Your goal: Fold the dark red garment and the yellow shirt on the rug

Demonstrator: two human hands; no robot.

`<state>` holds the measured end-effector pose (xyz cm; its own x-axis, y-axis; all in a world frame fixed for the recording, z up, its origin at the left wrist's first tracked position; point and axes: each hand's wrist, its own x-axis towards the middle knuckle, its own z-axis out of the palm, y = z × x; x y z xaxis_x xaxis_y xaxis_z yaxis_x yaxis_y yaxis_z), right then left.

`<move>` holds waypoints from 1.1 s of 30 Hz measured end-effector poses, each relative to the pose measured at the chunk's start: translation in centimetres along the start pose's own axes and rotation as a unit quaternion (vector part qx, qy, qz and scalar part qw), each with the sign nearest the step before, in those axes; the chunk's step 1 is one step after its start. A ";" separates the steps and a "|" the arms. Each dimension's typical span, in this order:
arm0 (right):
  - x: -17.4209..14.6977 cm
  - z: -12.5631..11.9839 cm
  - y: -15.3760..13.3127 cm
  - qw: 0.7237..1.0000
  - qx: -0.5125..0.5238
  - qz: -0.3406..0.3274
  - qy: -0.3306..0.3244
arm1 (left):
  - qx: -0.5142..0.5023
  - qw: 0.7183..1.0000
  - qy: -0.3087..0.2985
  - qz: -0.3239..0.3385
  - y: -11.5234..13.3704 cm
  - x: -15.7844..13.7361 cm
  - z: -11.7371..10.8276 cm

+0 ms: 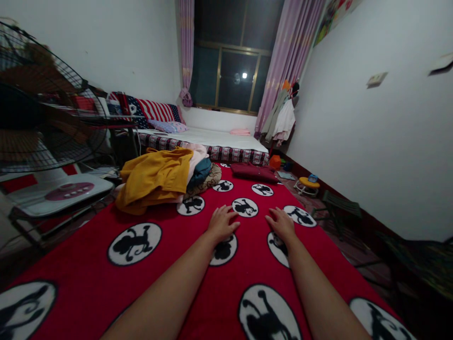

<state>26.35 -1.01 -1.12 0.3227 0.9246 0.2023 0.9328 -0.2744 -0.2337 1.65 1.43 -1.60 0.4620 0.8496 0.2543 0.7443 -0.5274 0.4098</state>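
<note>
Left hand (pixel 222 224) and right hand (pixel 282 225), both empty, fingers spread, apparently resting on the red monkey-print blanket (pixel 255 259) for support; folded maroon garment (pixel 253 173) beyond.

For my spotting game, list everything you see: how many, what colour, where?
Blanket: 1, red, foreground
Clothes pile: 1, mostly yellow, blanket's left
Folded garment: 1, dark red, blanket's far end
Fan: 1, white base, left
Window: 1, dark, back
Curtains: 2, purple, beside window
Bed: 1, white top, below window
Round stool: 1, yellow, blanket's right
Hanging clothes: several, mostly pale, right corner
Left hand: 1, bare, over blanket
Right hand: 1, bare, over blanket
</note>
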 end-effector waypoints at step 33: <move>0.1 0.2 0.1 1.000 -0.009 -0.007 0.007 | -0.002 1.000 0.004 0.002 -0.1 0.1 0.1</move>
<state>26.41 -0.92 -1.28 0.3127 0.9242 0.2192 0.9397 -0.2673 -0.2134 1.65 1.52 -1.67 0.4609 0.8474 0.2636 0.7405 -0.5309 0.4121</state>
